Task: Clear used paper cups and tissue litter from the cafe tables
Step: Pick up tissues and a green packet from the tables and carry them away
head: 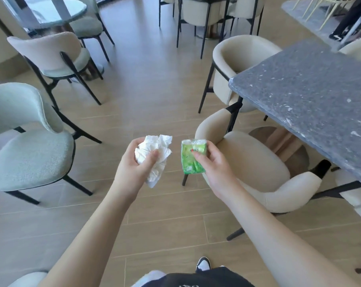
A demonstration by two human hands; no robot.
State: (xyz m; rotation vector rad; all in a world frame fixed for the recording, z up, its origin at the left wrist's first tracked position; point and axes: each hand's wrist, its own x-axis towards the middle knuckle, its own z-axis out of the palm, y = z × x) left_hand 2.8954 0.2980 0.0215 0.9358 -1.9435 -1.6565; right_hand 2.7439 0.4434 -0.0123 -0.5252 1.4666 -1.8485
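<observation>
My left hand (132,165) grips a crumpled white tissue wad (154,154), thumb across its front, at chest height over the aisle floor. A short gap to the right, my right hand (214,164) holds a small green plastic tissue packet (191,157), thumb on its face and fingers behind it. Both hands are out in front of me and apart from each other. No paper cup shows in this view.
A dark speckled stone table (312,100) stands at the right with beige armchairs (264,162) tucked round it. Pale green chairs (26,154) line the left, and a round glass table (55,11) sits far left. The tan tiled floor (146,90) runs between them.
</observation>
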